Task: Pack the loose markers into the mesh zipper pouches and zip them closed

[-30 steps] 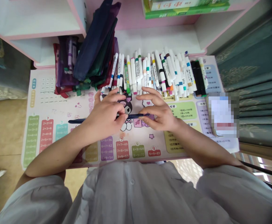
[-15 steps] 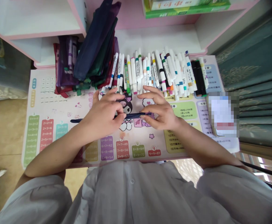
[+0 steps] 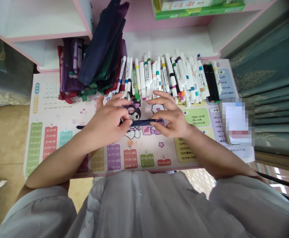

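A long thin dark blue strip (image 3: 141, 122) is held level just above the printed desk mat (image 3: 60, 115). My left hand (image 3: 108, 120) pinches it near its middle, and its left end pokes out past my wrist. My right hand (image 3: 170, 115) pinches the strip's right end between thumb and fingers. Both hands are closed on it. Just beyond my fingers lies a row of several markers (image 3: 169, 76) with coloured caps.
A pile of dark folded cloth (image 3: 102, 49) leans against the pink shelf unit (image 3: 82, 19) at the back left. Green books (image 3: 198, 8) lie on the upper shelf. A blurred white object (image 3: 237, 120) sits at the mat's right edge, beside a green curtain (image 3: 270, 82).
Both hands have shifted slightly away from me with the strip still pinched. The strip's left end has moved a little to the right.
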The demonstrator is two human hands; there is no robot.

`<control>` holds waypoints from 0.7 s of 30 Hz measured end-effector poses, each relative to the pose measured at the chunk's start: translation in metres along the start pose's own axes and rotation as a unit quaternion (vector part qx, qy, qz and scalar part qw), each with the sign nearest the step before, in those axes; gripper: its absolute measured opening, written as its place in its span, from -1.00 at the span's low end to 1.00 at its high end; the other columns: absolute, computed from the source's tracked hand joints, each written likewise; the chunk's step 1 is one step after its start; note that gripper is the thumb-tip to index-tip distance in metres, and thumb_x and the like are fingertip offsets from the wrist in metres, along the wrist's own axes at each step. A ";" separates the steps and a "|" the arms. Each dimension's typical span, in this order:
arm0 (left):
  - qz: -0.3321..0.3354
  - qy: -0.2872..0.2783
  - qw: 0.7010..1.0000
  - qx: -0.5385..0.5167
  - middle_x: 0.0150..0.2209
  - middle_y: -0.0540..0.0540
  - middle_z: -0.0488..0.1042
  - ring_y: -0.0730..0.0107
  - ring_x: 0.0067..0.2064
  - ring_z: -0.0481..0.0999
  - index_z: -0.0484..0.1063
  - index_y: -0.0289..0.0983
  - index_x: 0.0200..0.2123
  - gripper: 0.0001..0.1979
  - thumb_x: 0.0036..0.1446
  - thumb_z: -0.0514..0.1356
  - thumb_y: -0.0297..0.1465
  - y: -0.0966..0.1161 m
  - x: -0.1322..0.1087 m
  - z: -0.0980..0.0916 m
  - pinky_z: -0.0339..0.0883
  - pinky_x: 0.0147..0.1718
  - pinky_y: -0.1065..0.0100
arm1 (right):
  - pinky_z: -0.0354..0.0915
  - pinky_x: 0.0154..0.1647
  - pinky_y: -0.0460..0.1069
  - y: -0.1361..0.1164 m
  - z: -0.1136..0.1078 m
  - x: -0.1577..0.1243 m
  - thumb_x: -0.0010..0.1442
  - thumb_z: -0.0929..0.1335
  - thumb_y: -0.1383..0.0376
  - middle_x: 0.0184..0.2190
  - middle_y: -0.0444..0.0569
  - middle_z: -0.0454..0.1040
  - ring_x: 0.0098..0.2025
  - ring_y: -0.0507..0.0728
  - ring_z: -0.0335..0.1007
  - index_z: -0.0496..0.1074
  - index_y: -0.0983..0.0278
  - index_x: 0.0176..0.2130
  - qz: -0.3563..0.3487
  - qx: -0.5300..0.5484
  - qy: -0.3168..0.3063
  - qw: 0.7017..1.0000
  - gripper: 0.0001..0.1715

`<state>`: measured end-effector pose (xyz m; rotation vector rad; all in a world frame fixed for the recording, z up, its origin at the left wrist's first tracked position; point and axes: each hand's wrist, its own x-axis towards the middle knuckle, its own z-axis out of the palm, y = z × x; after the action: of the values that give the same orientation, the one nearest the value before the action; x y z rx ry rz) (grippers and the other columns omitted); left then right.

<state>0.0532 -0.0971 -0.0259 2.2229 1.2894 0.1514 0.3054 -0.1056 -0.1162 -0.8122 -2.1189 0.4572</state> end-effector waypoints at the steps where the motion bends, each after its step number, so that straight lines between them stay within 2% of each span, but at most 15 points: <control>1: -0.002 -0.001 1.000 0.002 0.22 -0.08 0.48 -0.12 0.40 0.21 0.38 -0.24 -0.58 -0.73 0.18 0.17 -0.40 0.000 0.000 0.000 -0.26 0.38 -0.37 | 0.24 0.30 0.47 0.000 0.000 0.000 0.17 0.43 0.17 0.12 -0.09 0.48 0.37 0.42 0.19 0.50 0.11 -0.38 -0.001 -0.005 0.000 1.000 -0.89; 7: -0.001 -0.007 1.000 0.010 0.22 -0.11 0.48 -0.13 0.40 0.21 0.40 -0.24 -0.55 -0.75 0.18 0.17 -0.38 -0.001 -0.001 -0.002 -0.26 0.37 -0.40 | 0.25 0.29 0.45 0.001 0.001 0.000 0.13 0.43 0.25 0.13 -0.08 0.46 0.37 0.42 0.19 0.48 0.13 -0.36 -0.029 0.000 0.018 0.999 -0.96; 13: -0.001 -0.014 1.000 0.011 0.21 -0.10 0.49 -0.12 0.40 0.21 0.42 -0.24 -0.54 -0.77 0.18 0.18 -0.38 -0.002 -0.001 -0.004 -0.28 0.37 -0.40 | 0.25 0.29 0.46 0.002 0.000 0.000 0.13 0.44 0.18 0.12 -0.09 0.48 0.35 0.42 0.21 0.47 0.13 -0.41 -0.011 -0.006 0.009 1.000 -0.89; 21: -0.010 -0.030 0.999 0.032 0.23 -0.13 0.47 -0.11 0.41 0.19 0.44 -0.24 -0.50 -0.77 0.20 0.15 -0.36 -0.003 -0.001 -0.006 -0.26 0.38 -0.38 | 0.25 0.28 0.46 0.005 0.001 -0.001 0.08 0.44 0.27 0.14 -0.10 0.46 0.35 0.43 0.21 0.43 0.14 -0.38 -0.037 -0.009 0.021 0.999 -0.92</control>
<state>0.0478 -0.0944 -0.0218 2.2494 1.3017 0.0370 0.3070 -0.1027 -0.1197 -0.7447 -2.1090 0.3798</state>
